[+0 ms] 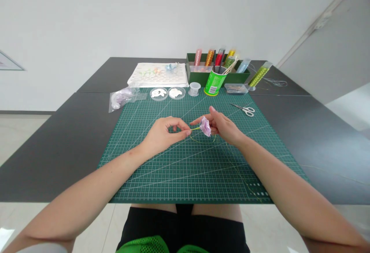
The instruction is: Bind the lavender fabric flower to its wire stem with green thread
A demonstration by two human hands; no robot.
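A pale purple artificial flower [205, 126] on a thin green stem lies sideways above the green cutting mat [173, 168]. My left hand [166, 132] pinches the stem between thumb and index finger. Just beyond the bloom is my right hand [224, 126], its thumb raised and index finger stretched toward the stem. Its other fingers are curled and partly hidden behind the flower. A fine yellow-green thread [202, 142] loops from the stem up to these curled fingers, then trails from under the right hand down the mat.
Behind the hands are white-handled scissors [248, 111], two dishes of white pieces [158, 93], a clear spool [194, 88], and a green can [215, 82] of tools. A dark green box [196, 77] holds colored tubes. At left lies a plastic bag [123, 98]; foam boards [158, 79] lie behind.
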